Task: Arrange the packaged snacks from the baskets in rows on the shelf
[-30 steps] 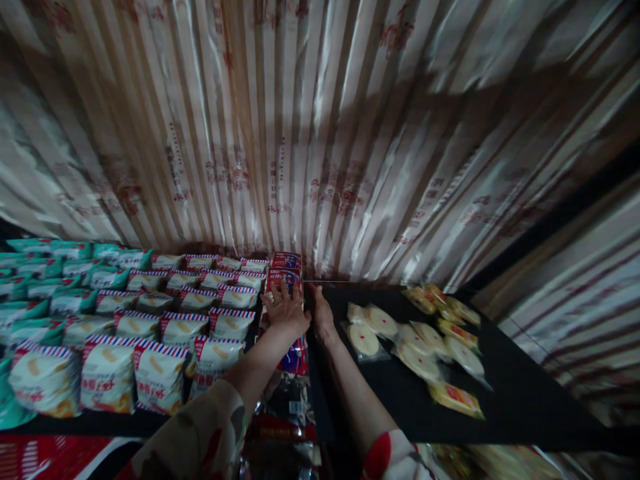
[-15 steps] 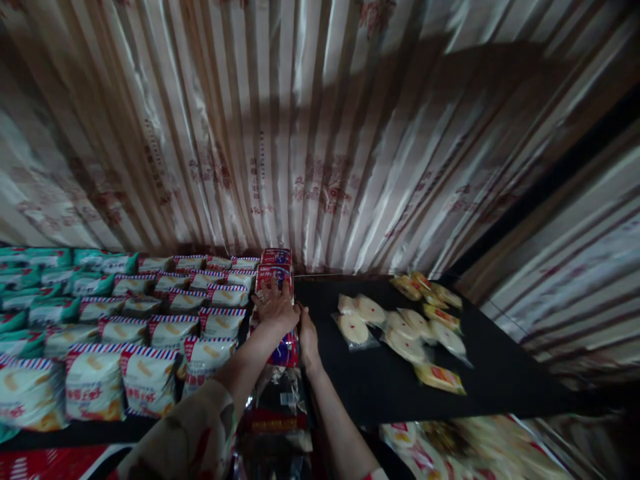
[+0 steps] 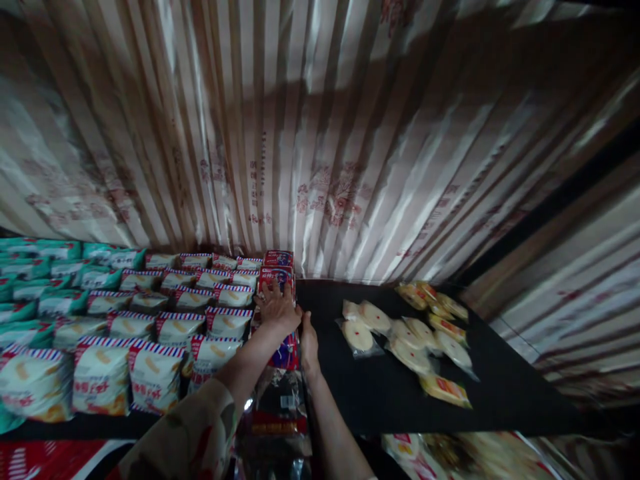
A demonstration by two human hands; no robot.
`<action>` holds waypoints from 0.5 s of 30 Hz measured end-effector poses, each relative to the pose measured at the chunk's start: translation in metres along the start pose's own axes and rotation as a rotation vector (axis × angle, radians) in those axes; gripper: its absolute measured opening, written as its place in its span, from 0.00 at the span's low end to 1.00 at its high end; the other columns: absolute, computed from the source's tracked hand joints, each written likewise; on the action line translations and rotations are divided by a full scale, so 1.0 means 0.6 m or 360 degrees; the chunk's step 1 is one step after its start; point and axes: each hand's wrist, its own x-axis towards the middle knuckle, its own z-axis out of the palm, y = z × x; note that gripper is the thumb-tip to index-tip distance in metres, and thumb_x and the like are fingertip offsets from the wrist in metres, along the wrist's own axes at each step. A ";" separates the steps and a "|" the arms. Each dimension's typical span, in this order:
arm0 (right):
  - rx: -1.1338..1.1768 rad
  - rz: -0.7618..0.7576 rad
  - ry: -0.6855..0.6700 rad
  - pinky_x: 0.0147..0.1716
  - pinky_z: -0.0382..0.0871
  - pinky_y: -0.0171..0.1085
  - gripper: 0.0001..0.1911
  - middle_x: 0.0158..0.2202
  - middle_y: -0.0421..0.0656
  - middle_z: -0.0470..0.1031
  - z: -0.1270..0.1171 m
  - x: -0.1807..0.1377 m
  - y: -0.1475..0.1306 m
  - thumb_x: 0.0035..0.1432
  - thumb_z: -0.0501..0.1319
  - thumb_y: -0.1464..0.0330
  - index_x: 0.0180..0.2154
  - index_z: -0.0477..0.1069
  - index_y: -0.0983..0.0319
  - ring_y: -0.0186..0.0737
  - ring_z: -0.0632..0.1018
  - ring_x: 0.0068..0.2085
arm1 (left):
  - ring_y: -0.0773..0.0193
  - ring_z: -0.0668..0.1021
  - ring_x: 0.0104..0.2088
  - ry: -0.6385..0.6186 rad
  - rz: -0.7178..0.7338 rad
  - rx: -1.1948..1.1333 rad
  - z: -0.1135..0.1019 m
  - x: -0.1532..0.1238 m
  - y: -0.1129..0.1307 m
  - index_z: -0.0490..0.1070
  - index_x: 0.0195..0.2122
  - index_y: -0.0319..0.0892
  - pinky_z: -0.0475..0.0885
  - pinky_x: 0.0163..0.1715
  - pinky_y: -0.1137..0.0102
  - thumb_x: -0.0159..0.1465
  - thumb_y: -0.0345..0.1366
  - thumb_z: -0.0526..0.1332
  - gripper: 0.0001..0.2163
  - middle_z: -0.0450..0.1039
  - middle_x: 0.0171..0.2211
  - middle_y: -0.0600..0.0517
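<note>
My left hand lies with spread fingers on top of a row of red packages, which have blue and white print. My right hand is held upright along the right side of the same row, its edge against the packages and its fingers stretched away from me. Part of that hand's fingers is hidden. Two more red packs show at the far end, by the curtain. Nearer to me, dark glossy packs continue the row below my wrists.
Rows of white snack bags with striped tops stand to the left, with green bags beyond them. Round flat breads in clear wrap and yellow packs lie on the black table. A pleated curtain hangs behind.
The view has shifted slightly, so the scene sits a little further right. Both hands keep nearly the same place on the red packages.
</note>
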 end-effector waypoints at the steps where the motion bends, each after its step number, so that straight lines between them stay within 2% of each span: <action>1: 0.0000 0.0005 0.0002 0.52 0.65 0.42 0.45 0.48 0.46 0.76 0.002 0.000 0.001 0.42 0.51 0.35 0.46 0.76 0.63 0.54 0.72 0.54 | 0.39 0.49 0.64 0.0022 0.0003 0.0000 0.003 0.002 -0.003 0.53 0.62 0.45 0.52 0.56 0.41 0.58 0.44 0.53 0.30 0.48 0.65 0.43; 6: 0.0021 -0.0055 -0.0050 0.52 0.65 0.42 0.44 0.47 0.47 0.76 0.011 0.001 0.008 0.43 0.51 0.36 0.46 0.75 0.64 0.53 0.72 0.53 | 0.40 0.49 0.64 0.0022 0.0008 0.0000 0.002 0.004 -0.012 0.54 0.62 0.44 0.47 0.59 0.42 0.58 0.44 0.53 0.30 0.49 0.65 0.43; 11: 0.0129 -0.0051 -0.0062 0.54 0.63 0.42 0.43 0.51 0.46 0.73 0.013 0.005 0.012 0.44 0.53 0.38 0.49 0.73 0.63 0.52 0.70 0.56 | 0.41 0.49 0.65 -0.0068 -0.0038 0.0010 -0.008 0.003 -0.013 0.52 0.63 0.44 0.47 0.59 0.44 0.59 0.46 0.52 0.31 0.48 0.65 0.43; 15: 0.0155 -0.0131 -0.0072 0.58 0.59 0.42 0.42 0.54 0.46 0.70 0.005 -0.004 0.015 0.46 0.54 0.40 0.53 0.69 0.62 0.49 0.68 0.58 | 0.43 0.48 0.65 -0.0018 -0.0013 0.0057 -0.005 0.004 -0.016 0.51 0.63 0.45 0.41 0.61 0.47 0.58 0.46 0.52 0.31 0.49 0.65 0.45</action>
